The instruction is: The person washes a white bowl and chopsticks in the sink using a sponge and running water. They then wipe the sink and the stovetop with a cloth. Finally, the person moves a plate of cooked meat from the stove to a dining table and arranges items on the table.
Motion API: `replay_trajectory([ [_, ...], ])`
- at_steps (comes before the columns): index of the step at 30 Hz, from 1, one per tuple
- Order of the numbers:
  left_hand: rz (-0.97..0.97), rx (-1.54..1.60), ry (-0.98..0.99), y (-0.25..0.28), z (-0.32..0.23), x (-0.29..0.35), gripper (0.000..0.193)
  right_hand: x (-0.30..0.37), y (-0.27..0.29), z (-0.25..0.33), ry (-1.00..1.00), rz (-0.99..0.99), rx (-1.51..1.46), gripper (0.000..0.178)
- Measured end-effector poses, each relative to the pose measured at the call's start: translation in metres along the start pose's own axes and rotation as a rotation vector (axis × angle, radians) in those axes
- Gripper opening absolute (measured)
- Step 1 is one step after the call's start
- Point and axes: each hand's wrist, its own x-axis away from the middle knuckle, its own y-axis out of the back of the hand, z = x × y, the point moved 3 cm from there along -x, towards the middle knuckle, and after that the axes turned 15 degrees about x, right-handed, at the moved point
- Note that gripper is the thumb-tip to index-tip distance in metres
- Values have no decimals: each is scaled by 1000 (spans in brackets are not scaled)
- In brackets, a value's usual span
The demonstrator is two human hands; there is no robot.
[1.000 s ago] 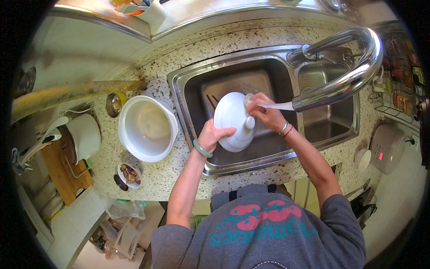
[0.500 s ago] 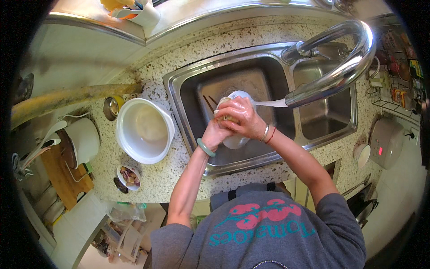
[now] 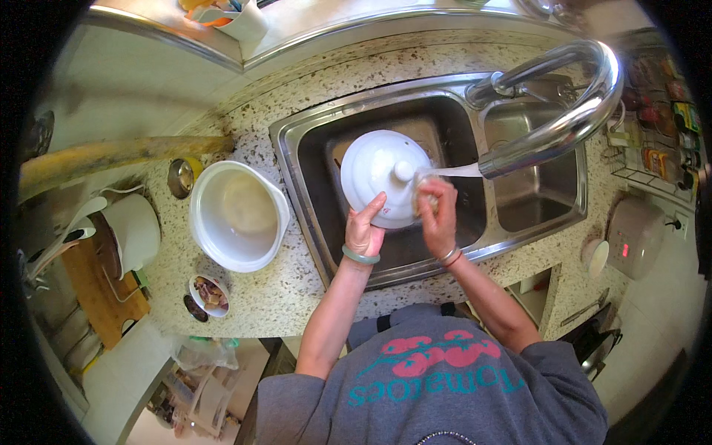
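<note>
A white lid with a round knob is held over the large sink basin. My left hand grips its near edge, thumb on top and fingers mostly hidden beneath. At the lid's right side, my right hand is closed on a pale, crumpled cloth, slightly blurred. Water from the chrome faucet runs toward the cloth and the knob. The tip of a brown stick shows beside the lid's left edge.
Left of the sink stands a deep white pot. Closer to me are a small bowl of chopped pieces and a dark oval object. A wooden board lies far left. A small sink basin sits under the faucet's arch.
My hands were together around the cloth and have come apart. The lid, which was behind them in the sink, is now in my left hand. My right hand has moved right with the cloth.
</note>
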Motion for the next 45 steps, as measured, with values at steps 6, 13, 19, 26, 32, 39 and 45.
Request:
replay_trajectory([
  [6,112,-74,115,15,24,-1,57,-10,-23,70,187,86,101,15],
  [13,197,164,34,37,17,-10,58,-25,-24,94,419,173,94,22],
  [19,80,150,95,10,-1,0,69,-3,1,57,366,127,214,25],
  [26,79,-13,50,10,-25,9,69,-29,-3,-22,-5,86,81,17],
  [32,78,-52,68,20,-25,5,68,-2,-22,-84,-260,341,103,22],
  [39,27,-54,-8,19,-22,8,64,-6,10,-38,-185,192,203,21],
  [45,-98,-161,-145,2,-30,36,49,-8,11,12,-12,372,296,57],
])
